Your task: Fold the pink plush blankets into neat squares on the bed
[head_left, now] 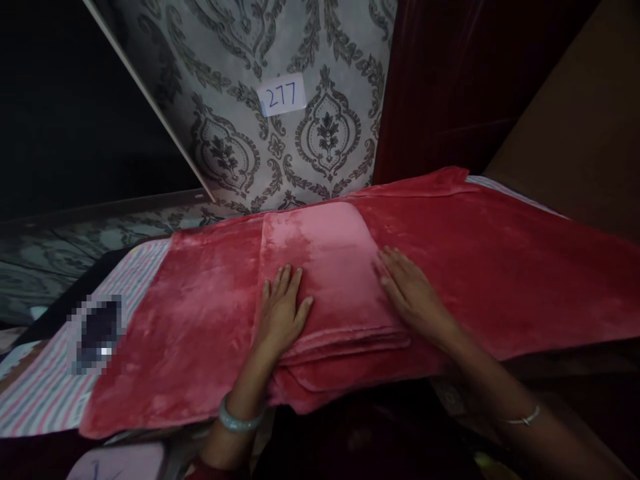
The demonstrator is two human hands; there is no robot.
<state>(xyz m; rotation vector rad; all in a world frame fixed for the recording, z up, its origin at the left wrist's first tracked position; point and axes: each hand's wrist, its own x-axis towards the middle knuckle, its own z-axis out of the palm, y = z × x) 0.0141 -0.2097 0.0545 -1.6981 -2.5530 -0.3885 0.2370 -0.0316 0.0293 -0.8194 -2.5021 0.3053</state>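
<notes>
A folded pink plush cloth (330, 267), several layers thick at its near edge, lies in the middle of a spread red plush blanket (480, 267). Whether the two are one piece I cannot tell. My left hand (283, 313), a pale green bangle on its wrist, rests palm down with fingers spread on the left part of the folded stack. Against the stack's right edge lies my right hand (413, 290), its fingers stretched out and its wrist in a thin bracelet. Neither hand grips anything.
Beneath the red blanket, a striped cloth (35, 393) shows at the left, with a blurred-out dark object (100, 332) on it. Behind stands a patterned wall (330, 127) bearing a paper marked 277 (283, 95). A dark screen-like panel (85, 113) fills the upper left.
</notes>
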